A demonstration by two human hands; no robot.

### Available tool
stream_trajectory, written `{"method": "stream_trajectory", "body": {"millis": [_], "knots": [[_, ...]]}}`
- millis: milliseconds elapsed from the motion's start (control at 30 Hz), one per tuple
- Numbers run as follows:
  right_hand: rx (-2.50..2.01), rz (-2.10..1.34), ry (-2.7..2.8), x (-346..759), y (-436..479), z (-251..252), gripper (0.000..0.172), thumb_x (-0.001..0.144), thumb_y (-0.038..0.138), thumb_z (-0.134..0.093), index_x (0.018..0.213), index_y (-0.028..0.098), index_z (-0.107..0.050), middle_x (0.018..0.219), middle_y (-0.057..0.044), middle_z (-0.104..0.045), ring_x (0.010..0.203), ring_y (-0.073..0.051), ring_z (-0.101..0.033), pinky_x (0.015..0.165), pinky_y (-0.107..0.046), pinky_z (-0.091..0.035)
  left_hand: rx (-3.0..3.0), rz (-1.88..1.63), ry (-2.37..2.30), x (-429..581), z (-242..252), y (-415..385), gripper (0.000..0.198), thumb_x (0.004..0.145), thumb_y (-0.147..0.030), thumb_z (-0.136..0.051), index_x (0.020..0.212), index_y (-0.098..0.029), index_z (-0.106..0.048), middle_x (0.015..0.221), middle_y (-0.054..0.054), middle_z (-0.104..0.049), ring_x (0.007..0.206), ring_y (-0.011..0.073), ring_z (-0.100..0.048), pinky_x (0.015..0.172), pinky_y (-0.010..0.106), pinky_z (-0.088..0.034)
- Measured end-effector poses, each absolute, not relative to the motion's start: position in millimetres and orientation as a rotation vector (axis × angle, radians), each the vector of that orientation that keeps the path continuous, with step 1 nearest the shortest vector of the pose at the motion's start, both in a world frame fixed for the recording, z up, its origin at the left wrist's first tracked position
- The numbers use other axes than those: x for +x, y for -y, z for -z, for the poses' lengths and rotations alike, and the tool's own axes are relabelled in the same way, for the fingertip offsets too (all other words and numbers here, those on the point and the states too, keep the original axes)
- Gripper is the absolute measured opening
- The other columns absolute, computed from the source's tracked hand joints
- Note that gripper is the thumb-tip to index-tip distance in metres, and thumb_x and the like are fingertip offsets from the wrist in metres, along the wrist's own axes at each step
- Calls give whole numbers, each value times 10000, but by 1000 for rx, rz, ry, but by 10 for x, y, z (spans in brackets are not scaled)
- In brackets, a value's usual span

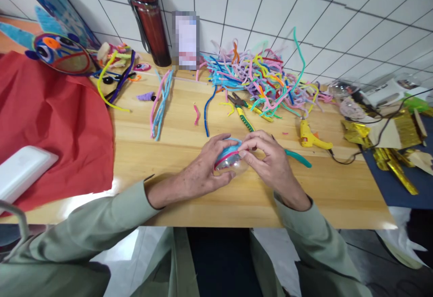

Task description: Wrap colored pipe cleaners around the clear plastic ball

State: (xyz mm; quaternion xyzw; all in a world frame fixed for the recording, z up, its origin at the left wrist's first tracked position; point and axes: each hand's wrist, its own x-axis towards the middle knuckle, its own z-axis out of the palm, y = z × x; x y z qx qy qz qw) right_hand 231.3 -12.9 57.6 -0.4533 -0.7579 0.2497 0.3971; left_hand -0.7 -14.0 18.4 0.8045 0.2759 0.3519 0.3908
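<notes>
My left hand (206, 164) is wrapped around a clear plastic ball (233, 167). Its upper part is covered with light blue pipe cleaner (227, 150), and a pink pipe cleaner (226, 156) runs across along the blue edge. With thumb and forefinger, my right hand (265, 155) pinches the pink pipe cleaner at the ball's right side. The fingers hide part of the ball. Just right of that hand, a curved teal piece (299, 158) sticks out; its other end is hidden. Pliers with green and yellow handles (244, 116) lie beyond the hands.
A heap of coloured pipe cleaners (253, 76) lies against the tiled wall. A yellow glue gun (313, 137) with its cord rests at right. Left are red cloth (67, 130), a white box-shaped object (25, 173), a decorated fish-like figure (61, 53) and a red-brown thermos (149, 20).
</notes>
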Motion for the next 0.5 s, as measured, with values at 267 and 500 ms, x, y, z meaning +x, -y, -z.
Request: {"method": "stream_trajectory", "body": {"millis": [267,500], "knots": [[-1134,-579,1995,2335,142,-584,115,980,174,-691,936,267,-742,976,-25,-737,949,-210,-710,843,-356,-557,2057,-907,-648,-12,-167,138,682,1027,-287,-700,1615,-334,-358,1629,168,-478,1648,384,-352,1302,662,-401],[-1128,-548,2021,2336,140,-597,119,980,169,-691,939,270,-738,993,-22,-741,936,-203,-716,829,-343,-569,2077,-908,-656,-1,-157,143,698,1032,-271,-688,1626,-350,-330,1628,163,-465,1648,383,-342,1303,668,-399]]}}
